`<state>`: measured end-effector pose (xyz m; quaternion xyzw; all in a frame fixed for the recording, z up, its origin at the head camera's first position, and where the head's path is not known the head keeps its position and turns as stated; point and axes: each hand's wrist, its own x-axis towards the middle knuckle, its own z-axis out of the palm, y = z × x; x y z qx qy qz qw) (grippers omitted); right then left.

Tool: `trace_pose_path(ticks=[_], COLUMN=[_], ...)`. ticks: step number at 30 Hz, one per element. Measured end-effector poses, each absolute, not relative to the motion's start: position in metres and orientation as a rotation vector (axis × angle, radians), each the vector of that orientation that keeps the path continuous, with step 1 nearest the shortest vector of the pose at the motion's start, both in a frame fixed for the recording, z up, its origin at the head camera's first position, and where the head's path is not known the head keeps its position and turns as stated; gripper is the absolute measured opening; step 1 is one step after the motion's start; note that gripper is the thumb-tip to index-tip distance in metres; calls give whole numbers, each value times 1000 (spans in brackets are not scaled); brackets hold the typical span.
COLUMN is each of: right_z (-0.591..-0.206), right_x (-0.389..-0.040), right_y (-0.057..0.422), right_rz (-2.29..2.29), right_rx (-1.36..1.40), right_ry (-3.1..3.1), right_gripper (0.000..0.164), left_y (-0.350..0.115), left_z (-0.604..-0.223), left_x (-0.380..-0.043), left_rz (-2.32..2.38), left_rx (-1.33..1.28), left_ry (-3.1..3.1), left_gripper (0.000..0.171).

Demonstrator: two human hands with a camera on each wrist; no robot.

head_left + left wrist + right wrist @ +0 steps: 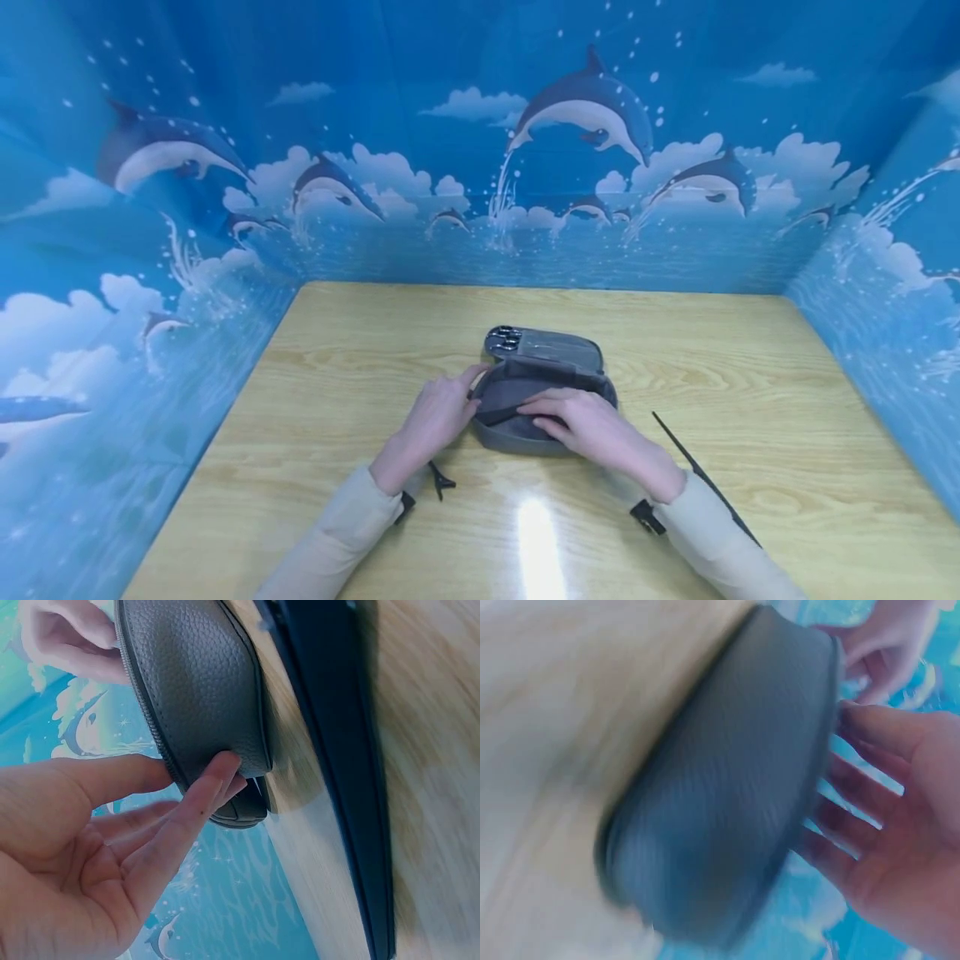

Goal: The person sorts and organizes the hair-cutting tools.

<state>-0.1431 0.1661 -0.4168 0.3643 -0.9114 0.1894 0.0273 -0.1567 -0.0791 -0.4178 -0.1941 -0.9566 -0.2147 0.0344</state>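
Head view: left hand [442,408] held, right hand [588,421] reached into the case [525,444]

The gray case sat on the table [337,358], in front of the person and between both hands. Its lid [566,348] lay folded back on the far side, likely so it would not get in the way of the fingers. Shiny tools [504,339] sat together at the left end of the lid, maybe tucked in there so they would not roll off.

The left hand was partly closed and pinched the left end of the case by its rim and outer side. I think that grip kept the case from sliding. The right hand was bent over the near rim, with its fingertips down inside. A dark strip [501,415] lay by those fingertips, but I could not tell if they had hold of it. The right wrist view was too blurry to help.

A black clip [441,481] lay near the left wrist. A long black stick [705,477] lay by the right arm, apart from the case, perhaps to leave room for reaching in.
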Motion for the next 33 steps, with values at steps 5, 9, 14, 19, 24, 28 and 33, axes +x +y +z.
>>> trace_pose_path(ticks=[5, 9, 14, 19, 24, 28, 33], right_z=[-401, -400, -412, -422, -430, -436, -439], right_x=[-126, -108, -80, -59, -49, -47, -48], right_y=[208, 248, 291, 321, 336, 341, 343], right_rz=[548, 467, 386, 377, 386, 470, 563], right_rx=[854, 633, 354, 103, 16, -25, -29], right_ry=[-2791, -2800, -2976, -3241, -3364, -3382, -3373], right_gripper=[24, 23, 30, 48, 61, 56, 41], left_y=[-81, -81, -81, -81, -79, -78, -76], left_z=[-421, -422, -422, -421, -421, -422, -423], left_x=[-158, -158, -159, -159, -160, -160, -160], left_rz=[-676, -727, -738, -774, -777, -776, -764], left_rx=[-604, -615, -608, -590, -588, -598, -610], left_ry=[-2898, -2887, -2898, -2923, -2934, -2931, -2930], left_gripper=[49, 44, 42, 43, 43, 43, 43])
